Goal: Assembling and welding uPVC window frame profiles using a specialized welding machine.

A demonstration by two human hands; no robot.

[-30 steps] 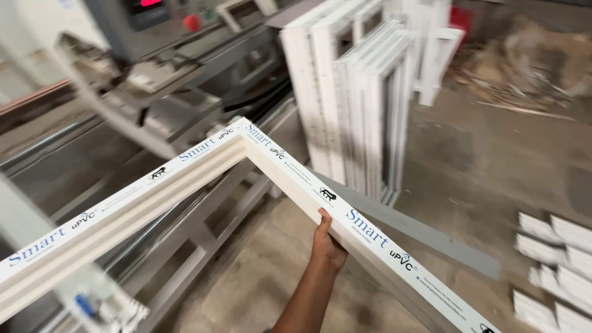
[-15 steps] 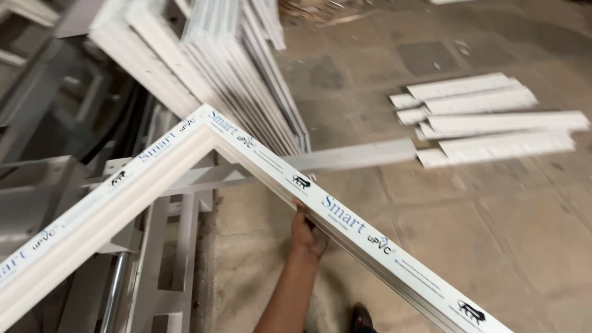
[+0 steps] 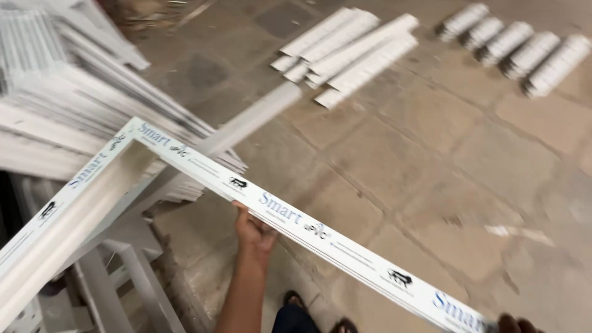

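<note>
Across the middle of the frame runs one white frame (image 3: 185,157), its corner at upper left and its long bar slanting to the lower right, printed film along the face. Left hand (image 3: 254,229) has its grip clamped on that bar's lower edge at lower centre; right hand (image 3: 519,323) shows only fingertips at the bar's end in the bottom right corner, so its grip cannot be told. Stacked frames (image 3: 68,92) crowd the left; six loose profiles (image 3: 348,52) and five bundles (image 3: 515,46) lie along the top, with open floor (image 3: 444,179) at right.
</note>
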